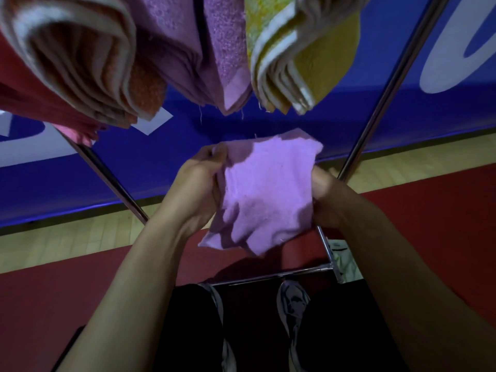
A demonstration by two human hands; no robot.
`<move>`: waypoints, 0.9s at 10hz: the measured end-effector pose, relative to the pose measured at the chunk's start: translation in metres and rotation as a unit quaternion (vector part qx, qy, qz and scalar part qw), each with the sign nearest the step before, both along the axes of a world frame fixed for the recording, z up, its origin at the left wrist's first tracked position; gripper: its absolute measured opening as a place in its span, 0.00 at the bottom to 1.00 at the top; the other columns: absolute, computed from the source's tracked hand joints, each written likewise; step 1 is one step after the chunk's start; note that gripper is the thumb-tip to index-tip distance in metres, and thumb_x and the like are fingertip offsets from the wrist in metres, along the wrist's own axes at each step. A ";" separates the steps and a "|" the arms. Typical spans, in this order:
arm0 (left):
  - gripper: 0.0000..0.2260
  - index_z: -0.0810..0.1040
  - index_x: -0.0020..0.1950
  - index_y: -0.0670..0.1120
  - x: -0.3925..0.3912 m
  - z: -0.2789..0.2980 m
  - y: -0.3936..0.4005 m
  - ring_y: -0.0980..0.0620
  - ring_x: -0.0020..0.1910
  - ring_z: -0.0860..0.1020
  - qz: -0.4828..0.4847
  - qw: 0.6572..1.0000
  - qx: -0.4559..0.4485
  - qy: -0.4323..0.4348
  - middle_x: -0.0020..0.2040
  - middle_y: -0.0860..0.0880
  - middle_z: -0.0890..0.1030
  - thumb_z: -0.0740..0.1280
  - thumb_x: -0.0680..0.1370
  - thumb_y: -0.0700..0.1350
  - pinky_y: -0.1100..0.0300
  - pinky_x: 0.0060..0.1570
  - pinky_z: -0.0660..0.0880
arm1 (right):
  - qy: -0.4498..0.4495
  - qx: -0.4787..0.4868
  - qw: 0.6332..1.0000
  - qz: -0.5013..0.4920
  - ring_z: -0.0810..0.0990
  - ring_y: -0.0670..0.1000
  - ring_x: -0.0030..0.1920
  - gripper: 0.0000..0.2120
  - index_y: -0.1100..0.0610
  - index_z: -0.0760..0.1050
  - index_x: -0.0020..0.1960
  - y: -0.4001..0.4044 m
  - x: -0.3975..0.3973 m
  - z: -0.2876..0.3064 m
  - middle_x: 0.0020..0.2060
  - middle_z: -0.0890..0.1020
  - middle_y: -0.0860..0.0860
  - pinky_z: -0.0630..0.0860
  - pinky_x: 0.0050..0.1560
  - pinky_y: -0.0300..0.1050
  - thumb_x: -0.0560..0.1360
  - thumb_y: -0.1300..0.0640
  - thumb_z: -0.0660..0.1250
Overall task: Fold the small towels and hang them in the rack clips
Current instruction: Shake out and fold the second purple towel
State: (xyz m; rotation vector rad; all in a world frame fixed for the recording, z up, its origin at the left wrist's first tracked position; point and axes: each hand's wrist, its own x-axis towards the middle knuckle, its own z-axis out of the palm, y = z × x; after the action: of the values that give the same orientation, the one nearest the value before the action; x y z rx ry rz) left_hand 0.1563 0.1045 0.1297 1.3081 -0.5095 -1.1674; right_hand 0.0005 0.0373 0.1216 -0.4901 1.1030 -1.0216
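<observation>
Below, both hands (263, 194) pinch a lilac towel (264, 194) over red floor (67, 304), wood strip (67, 237) and blue banner (161, 162)

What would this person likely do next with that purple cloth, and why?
Probably lift the purple towel toward the rack overhead. Both the left hand and the right hand grip its sides, it already looks folded, and folded orange, lilac and yellow towels hang above. No free clip is visible.

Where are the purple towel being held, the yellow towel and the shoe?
purple towel (265, 194): head view, middle of the cloth.
yellow towel (327, 57): head view, outer fold.
shoe (292, 304): head view, its top.
</observation>
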 end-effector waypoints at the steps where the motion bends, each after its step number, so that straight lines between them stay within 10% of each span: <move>1: 0.19 0.70 0.74 0.33 0.004 0.004 0.000 0.40 0.57 0.80 0.013 0.999 -0.024 0.023 0.64 0.32 0.79 0.58 0.87 0.43 0.54 0.49 0.81 | 0.035 0.025 0.998 0.041 0.81 0.54 0.39 0.25 0.55 0.78 0.47 0.012 -0.004 0.008 0.36 0.82 0.48 0.79 0.45 0.53 0.65 0.34 0.62; 2: 0.17 0.72 0.72 0.35 0.012 0.002 -0.001 0.37 0.64 0.81 0.049 0.998 -0.032 -0.006 0.67 0.34 0.80 0.58 0.88 0.44 0.44 0.61 0.81 | 0.149 -0.009 0.937 0.317 0.83 0.48 0.35 0.18 0.52 0.77 0.46 -0.007 -0.021 0.001 0.31 0.85 0.46 0.81 0.47 0.50 0.84 0.43 0.55; 5: 0.14 0.73 0.71 0.45 0.048 -0.001 0.008 0.40 0.58 0.84 0.130 0.987 0.002 -0.092 0.57 0.44 0.84 0.62 0.86 0.45 0.37 0.55 0.82 | 0.179 -0.027 0.955 0.234 0.79 0.56 0.36 0.13 0.56 0.81 0.42 -0.050 -0.047 -0.011 0.35 0.82 0.57 0.74 0.43 0.49 0.73 0.46 0.74; 7: 0.16 0.79 0.67 0.52 0.067 -0.009 0.012 0.42 0.42 0.76 0.170 0.974 -0.022 -0.149 0.43 0.40 0.75 0.59 0.84 0.40 0.45 0.42 0.73 | 0.146 -0.139 0.959 0.198 0.82 0.45 0.35 0.22 0.46 0.66 0.70 -0.059 -0.066 -0.009 0.44 0.85 0.46 0.75 0.35 0.40 0.79 0.57 0.69; 8: 0.15 0.82 0.63 0.49 0.072 -0.011 0.014 0.43 0.42 0.76 0.185 0.969 -0.040 -0.159 0.44 0.39 0.76 0.59 0.84 0.38 0.48 0.43 0.73 | 0.287 -0.181 0.902 0.268 0.83 0.50 0.44 0.26 0.41 0.68 0.72 -0.057 -0.075 -0.012 0.53 0.85 0.53 0.77 0.46 0.47 0.78 0.55 0.72; 9: 0.14 0.82 0.62 0.46 0.074 -0.010 0.015 0.48 0.38 0.78 0.184 0.966 -0.061 -0.170 0.40 0.46 0.79 0.59 0.84 0.37 0.56 0.38 0.73 | 0.498 -0.231 0.764 0.340 0.82 0.48 0.52 0.16 0.47 0.79 0.64 -0.058 -0.077 -0.024 0.54 0.84 0.48 0.74 0.53 0.41 0.77 0.49 0.72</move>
State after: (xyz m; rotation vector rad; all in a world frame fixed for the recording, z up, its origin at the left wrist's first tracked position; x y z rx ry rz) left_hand 0.2305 0.1196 0.1198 1.4291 -0.5480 -0.5975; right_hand -0.0769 -0.0206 0.0977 -1.8448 1.3898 -0.2950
